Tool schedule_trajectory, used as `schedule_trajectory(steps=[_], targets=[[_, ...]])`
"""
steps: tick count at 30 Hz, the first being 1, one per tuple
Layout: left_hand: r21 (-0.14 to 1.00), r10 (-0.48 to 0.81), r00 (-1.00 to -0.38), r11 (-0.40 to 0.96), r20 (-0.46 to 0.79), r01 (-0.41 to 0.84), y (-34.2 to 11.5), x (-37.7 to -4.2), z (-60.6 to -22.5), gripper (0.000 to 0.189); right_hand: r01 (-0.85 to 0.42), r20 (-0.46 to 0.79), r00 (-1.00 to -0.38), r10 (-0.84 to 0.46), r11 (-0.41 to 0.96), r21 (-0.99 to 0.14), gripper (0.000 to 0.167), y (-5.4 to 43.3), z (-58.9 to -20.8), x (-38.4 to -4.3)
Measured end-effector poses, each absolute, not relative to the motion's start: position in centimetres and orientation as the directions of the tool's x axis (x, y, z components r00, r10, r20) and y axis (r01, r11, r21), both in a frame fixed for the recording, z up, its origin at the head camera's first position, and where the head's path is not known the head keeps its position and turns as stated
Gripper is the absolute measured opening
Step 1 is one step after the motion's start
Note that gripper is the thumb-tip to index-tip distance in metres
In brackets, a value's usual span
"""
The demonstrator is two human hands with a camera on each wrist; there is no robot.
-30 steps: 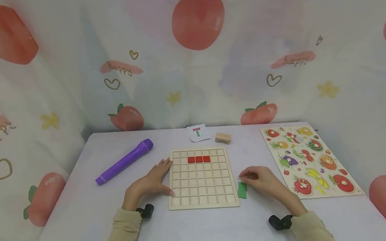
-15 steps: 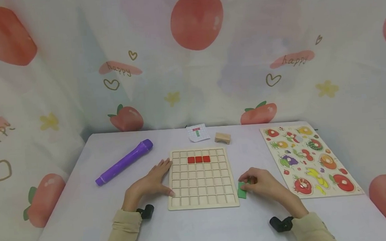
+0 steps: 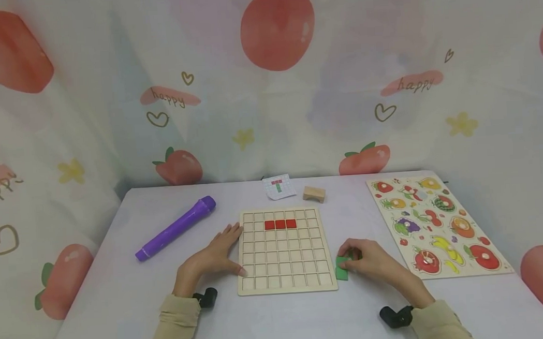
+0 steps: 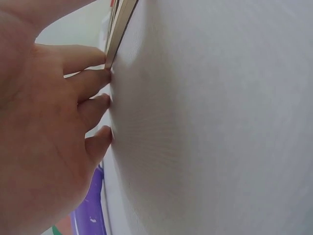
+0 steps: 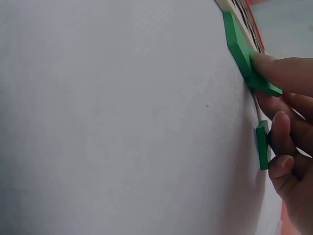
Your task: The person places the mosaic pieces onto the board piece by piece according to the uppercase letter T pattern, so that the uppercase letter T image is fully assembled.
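My left hand [image 3: 213,256] rests spread at the left side of a wooden grid board [image 3: 285,268], thumb on its lower-left edge, fingertips against its side in the left wrist view. Three red square tiles [image 3: 280,224] lie in a row in the board's upper grid. Right of the board, my right hand [image 3: 367,258] pinches a green tile [image 5: 264,86] between thumb and fingers, tilted up from the table. One green tile [image 5: 236,44] touches it near the board's edge. Another green tile [image 5: 262,145] lies by the curled lower fingers in the right wrist view.
A card with a red and green pattern [image 3: 279,187] and a wooden arch block [image 3: 314,194] lie behind the board. A purple microphone-shaped stick [image 3: 176,228] lies at left. A fruit puzzle board [image 3: 436,227] lies at right, beyond the right hand.
My right thumb and fingers have closed on a green tile beside the board, the hand lowering slightly. The left hand stays at the board's left edge.
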State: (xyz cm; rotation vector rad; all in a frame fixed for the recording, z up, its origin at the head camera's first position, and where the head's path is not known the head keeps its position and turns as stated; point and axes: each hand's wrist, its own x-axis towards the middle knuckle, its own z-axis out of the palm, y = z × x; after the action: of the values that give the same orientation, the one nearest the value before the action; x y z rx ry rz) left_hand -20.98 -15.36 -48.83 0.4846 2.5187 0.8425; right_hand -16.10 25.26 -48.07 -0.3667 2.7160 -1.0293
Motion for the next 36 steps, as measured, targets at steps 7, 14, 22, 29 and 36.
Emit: schedule_trajectory(steps=[7,14,22,29,36], targets=[[0.629,0.447,-0.846,0.755,-0.29,0.183,-15.3,-21.0,-48.9,0.118,-0.161,-0.096,-0.945,-0.312,0.701,-0.695,0.009,25.5,-47.9,-16.5],[0.631,0.446,-0.846,0.754,-0.292,0.18,-15.4,-21.0,-48.7,0.117,-0.134,-0.079,-0.953,-0.291,0.644,-0.753,0.016,24.7,-47.8,-17.1],[0.635,0.449,-0.845,0.751,-0.29,0.181,-15.2,-20.8,-48.7,0.117,-0.1,-0.06,-0.961,-0.269,0.541,-0.835,0.022,23.1,-48.0,-17.9],[0.626,0.441,-0.854,0.757,-0.277,0.188,-14.9,-20.7,-48.6,0.117,-0.101,-0.064,-0.95,-0.305,0.494,-0.864,0.023,21.8,-48.2,-18.7],[0.628,0.452,-0.85,0.752,-0.269,0.202,-15.1,-20.7,-48.7,0.117,-0.068,-0.099,-0.947,-0.304,0.494,-0.867,0.032,20.3,-48.3,-19.7]])
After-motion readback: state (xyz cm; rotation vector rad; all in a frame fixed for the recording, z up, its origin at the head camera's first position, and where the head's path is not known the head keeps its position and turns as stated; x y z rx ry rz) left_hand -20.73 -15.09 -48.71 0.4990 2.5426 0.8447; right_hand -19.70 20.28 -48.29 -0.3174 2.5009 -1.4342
